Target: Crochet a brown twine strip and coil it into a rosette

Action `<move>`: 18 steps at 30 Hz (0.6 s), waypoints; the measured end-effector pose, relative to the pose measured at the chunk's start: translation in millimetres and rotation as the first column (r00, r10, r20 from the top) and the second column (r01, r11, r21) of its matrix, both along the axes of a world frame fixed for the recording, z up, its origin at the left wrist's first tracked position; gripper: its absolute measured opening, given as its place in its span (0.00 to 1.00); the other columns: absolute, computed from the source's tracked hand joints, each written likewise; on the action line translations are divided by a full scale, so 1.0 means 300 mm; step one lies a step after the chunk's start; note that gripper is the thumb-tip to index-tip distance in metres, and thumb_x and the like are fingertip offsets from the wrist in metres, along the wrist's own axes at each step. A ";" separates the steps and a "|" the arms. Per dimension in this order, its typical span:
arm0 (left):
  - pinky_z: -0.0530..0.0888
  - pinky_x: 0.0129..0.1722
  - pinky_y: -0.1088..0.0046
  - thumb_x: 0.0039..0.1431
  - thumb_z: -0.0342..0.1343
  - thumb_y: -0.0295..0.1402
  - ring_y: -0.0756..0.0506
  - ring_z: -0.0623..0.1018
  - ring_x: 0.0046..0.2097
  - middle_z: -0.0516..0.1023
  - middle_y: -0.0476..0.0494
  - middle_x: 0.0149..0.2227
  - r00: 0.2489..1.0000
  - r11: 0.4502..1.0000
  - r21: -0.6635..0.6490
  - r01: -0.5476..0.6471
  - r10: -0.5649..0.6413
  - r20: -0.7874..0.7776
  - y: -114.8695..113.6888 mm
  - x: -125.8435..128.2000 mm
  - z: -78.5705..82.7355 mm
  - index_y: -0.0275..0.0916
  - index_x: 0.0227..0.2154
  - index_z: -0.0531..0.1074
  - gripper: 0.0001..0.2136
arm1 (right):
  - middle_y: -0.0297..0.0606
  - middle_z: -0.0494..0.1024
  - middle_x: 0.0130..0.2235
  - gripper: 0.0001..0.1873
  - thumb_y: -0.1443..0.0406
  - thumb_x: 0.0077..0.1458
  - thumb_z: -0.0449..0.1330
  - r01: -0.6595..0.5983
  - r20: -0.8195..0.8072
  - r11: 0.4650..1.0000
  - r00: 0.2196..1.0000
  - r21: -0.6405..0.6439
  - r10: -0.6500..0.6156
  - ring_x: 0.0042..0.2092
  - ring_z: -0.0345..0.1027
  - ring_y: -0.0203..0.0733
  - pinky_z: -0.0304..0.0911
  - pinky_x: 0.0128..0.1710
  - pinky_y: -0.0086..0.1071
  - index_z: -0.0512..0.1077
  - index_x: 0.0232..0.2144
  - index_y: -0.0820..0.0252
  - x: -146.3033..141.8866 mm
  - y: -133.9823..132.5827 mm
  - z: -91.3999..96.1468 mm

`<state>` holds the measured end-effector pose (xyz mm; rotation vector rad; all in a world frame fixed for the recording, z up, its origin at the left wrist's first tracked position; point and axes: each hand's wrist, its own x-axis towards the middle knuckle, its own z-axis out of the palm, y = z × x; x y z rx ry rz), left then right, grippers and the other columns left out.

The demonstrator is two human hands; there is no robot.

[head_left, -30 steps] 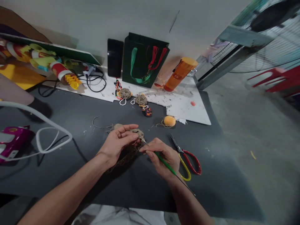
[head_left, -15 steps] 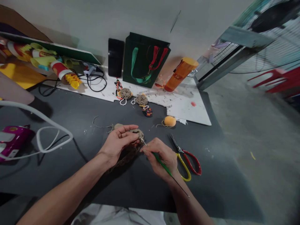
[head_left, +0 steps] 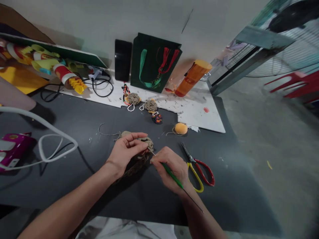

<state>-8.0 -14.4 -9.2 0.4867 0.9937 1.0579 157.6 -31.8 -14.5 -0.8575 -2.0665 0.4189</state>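
Note:
Between the thumb and fingers of my left hand [head_left: 124,151] is a greyish-brown crochet piece [head_left: 150,142], partly hidden by the hand. A darker strip of it hangs below, over the dark table. My right hand [head_left: 171,168] grips a crochet hook [head_left: 171,173] with a green handle and thin metal ends. The hook's upper tip meets the crochet piece beside my left thumb; its other end points down over my right wrist. A loose yarn tail [head_left: 107,133] curls out to the left. Scissors [head_left: 195,167] with one red and one yellow handle lie right of my right hand.
Past my hands lie two crocheted rosettes [head_left: 133,98] with beads and a small orange ball of yarn [head_left: 180,128]. A phone [head_left: 123,60], a green paper bag [head_left: 156,63] and an orange bottle [head_left: 193,78] stand at the wall. At left are a purple device [head_left: 18,150] and a white cable [head_left: 59,132].
The hook and my right hand have shifted very slightly, and the hook tip sits closer in at the crochet piece. My left hand keeps its hold almost unmoved.

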 end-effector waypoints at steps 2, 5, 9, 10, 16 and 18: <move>0.72 0.30 0.80 0.41 0.69 0.27 0.54 0.76 0.26 0.78 0.52 0.22 0.999 0.999 0.038 -0.014 0.015 -0.028 -0.002 0.001 0.000 0.35 0.34 0.77 0.14 | 0.34 0.74 0.26 0.09 0.75 0.57 0.55 0.001 0.000 1.000 1.000 -0.004 -0.001 0.27 0.66 0.35 0.63 0.29 0.29 0.66 0.29 0.58 -0.001 -0.002 0.000; 0.72 0.30 0.80 0.40 0.70 0.28 0.53 0.77 0.26 0.78 0.52 0.22 1.000 1.000 0.015 -0.007 0.007 -0.005 -0.003 0.001 0.001 0.36 0.34 0.77 0.15 | 0.34 0.74 0.26 0.08 0.74 0.58 0.54 -0.004 -0.028 1.000 1.000 -0.013 0.004 0.29 0.67 0.35 0.63 0.30 0.29 0.67 0.30 0.58 -0.002 -0.005 -0.003; 0.73 0.29 0.80 0.38 0.70 0.27 0.52 0.78 0.25 0.79 0.51 0.22 0.999 0.999 -0.041 -0.002 0.004 0.049 0.000 -0.001 0.007 0.35 0.34 0.77 0.16 | 0.34 0.74 0.27 0.08 0.74 0.59 0.54 0.002 -0.049 1.000 0.999 0.005 -0.001 0.29 0.66 0.35 0.63 0.30 0.29 0.67 0.31 0.58 -0.005 -0.007 -0.008; 0.73 0.29 0.80 0.38 0.71 0.27 0.52 0.78 0.25 0.79 0.51 0.22 0.998 0.999 -0.051 -0.008 0.011 0.059 0.001 -0.001 0.009 0.35 0.34 0.77 0.16 | 0.34 0.74 0.27 0.08 0.74 0.59 0.54 0.003 -0.044 1.000 0.999 0.010 -0.002 0.29 0.66 0.35 0.63 0.31 0.29 0.67 0.31 0.58 -0.006 -0.006 -0.009; 0.73 0.27 0.81 0.39 0.69 0.22 0.53 0.78 0.24 0.80 0.48 0.22 0.991 0.990 -0.142 -0.011 0.029 0.129 0.008 0.000 0.015 0.34 0.32 0.77 0.14 | 0.36 0.75 0.28 0.07 0.73 0.61 0.52 -0.008 -0.026 0.996 1.000 0.088 0.010 0.29 0.65 0.36 0.62 0.32 0.31 0.67 0.33 0.59 -0.015 -0.004 -0.029; 0.73 0.27 0.81 0.40 0.68 0.21 0.53 0.77 0.24 0.80 0.48 0.23 0.987 0.984 -0.176 0.003 0.026 0.156 0.011 0.001 0.012 0.34 0.33 0.77 0.13 | 0.37 0.75 0.28 0.07 0.73 0.61 0.52 -0.010 -0.030 0.992 0.999 0.122 0.014 0.29 0.64 0.37 0.62 0.31 0.31 0.68 0.33 0.60 -0.019 -0.003 -0.041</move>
